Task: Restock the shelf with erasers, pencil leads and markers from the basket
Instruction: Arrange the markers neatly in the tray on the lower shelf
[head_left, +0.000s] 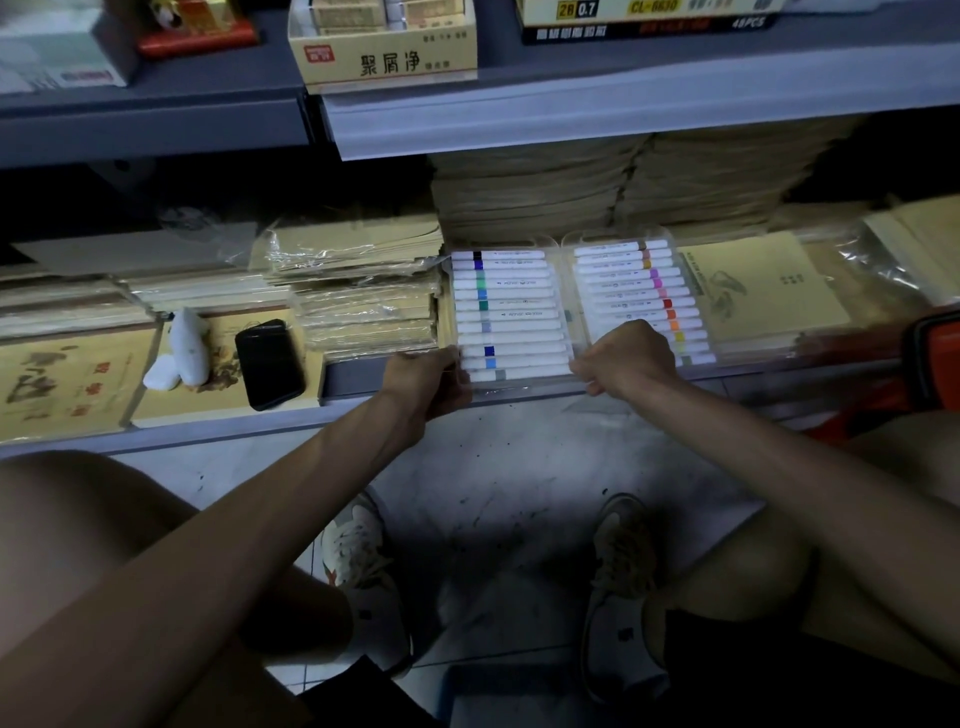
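Note:
A clear plastic case of white markers (511, 312) with coloured bands lies flat on the low shelf (363, 379), two rows side by side. My left hand (428, 382) grips the case's near left corner. My right hand (626, 358) holds its near edge at the middle, fingers curled over the right row of markers (639, 291). On the upper shelf stand a beige eraser box (384, 52) and a pencil lead box (649, 18). The orange basket (930, 358) shows at the right edge.
Stacks of tan paper packs (358, 291) flank the case and rise behind it. A black phone (269, 364) and a white object (179, 351) lie on paper pads at left. The upper shelf's edge (623, 119) overhangs. My knees and shoes are below on the tiled floor.

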